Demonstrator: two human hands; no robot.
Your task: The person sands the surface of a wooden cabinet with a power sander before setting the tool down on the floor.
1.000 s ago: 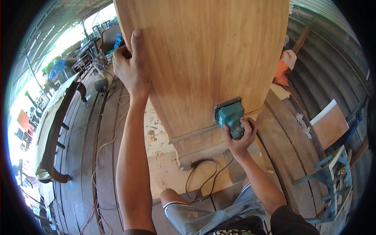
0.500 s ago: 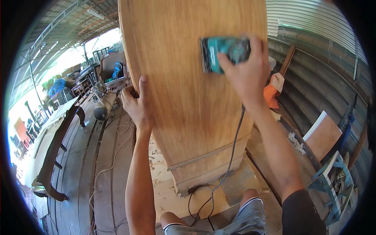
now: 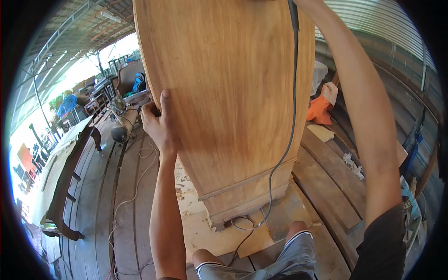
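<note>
A tall wooden cabinet [image 3: 224, 102] with a stepped, moulded base stands upright in front of me. My left hand [image 3: 159, 122] grips its left edge, thumb on the broad face and fingers bent round the side. At the top edge of the view, my right hand [image 3: 303, 3] is mostly cut off, its fingers out of sight. The electric sander it holds is almost wholly out of frame. The sander's black cord [image 3: 294, 84] hangs from there across the cabinet's face and loops on the board [image 3: 200, 233] beneath.
To the left stands a long low wooden piece with curved legs [image 3: 70, 186]; behind it is an air compressor [image 3: 122, 130]. A thin hose [image 3: 135, 191] trails over the plank floor [image 3: 93, 200]. Right of the cabinet lie an orange cloth [image 3: 319, 111] and scraps near a corrugated wall.
My right hand has moved up the cabinet face with the sander, from upper middle to beyond the top of the view. My left hand keeps its hold on the edge.
</note>
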